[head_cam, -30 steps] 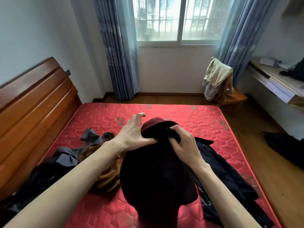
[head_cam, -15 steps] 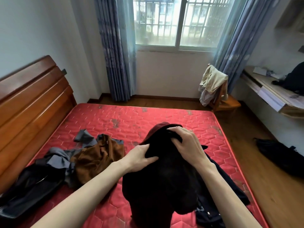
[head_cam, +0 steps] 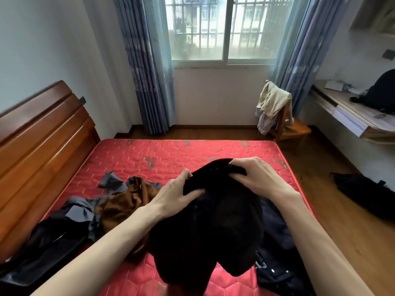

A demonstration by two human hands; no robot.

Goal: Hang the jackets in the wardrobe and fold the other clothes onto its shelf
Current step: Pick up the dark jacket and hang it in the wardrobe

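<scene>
Black soft fabric garment (head_cam: 205, 227) held up above red quilted mattress (head_cam: 171, 159), left hand (head_cam: 177, 194) gripping its top edge, right hand (head_cam: 254, 178) likewise, rust-brown velvety garment (head_cam: 124, 201) left of it on mattress

A red quilted mattress (head_cam: 171, 154) lies against a wooden headboard (head_cam: 38, 146). Beyond the mattress, a barred window (head_cam: 222, 28) between blue curtains (head_cam: 147, 67); right of it, a wooden chair (head_cam: 292, 129) and a wall-mounted table (head_cam: 350, 116).
</scene>
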